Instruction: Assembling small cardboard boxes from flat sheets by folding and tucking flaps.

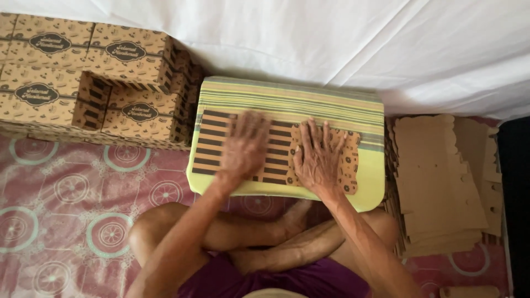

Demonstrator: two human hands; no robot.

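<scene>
1. Now the flat cardboard box blank [276, 152] lies on a striped green and yellow cushion [287, 99], in front of the crossed legs of the person; its left part has dark brown stripes, its right part is tan with small dark ornaments.
2. Left hand [243, 146] lies on the striped part of the blank, blurred, fingers [251, 124] spread and released, grasping nothing.
3. Right hand [317, 157] presses flat on the tan part, fingers stretched out, also grasping nothing.
4. At the right of the cushion a stack of plain brown blanks [436, 182] lies on the floor.
5. At the left, finished boxes [94, 83] stand piled, tan, each with a dark oval label on top and striped ends.
6. Behind everything hangs a white sheet [331, 38]; the floor mat [66, 193] is pink with round patterns.
</scene>
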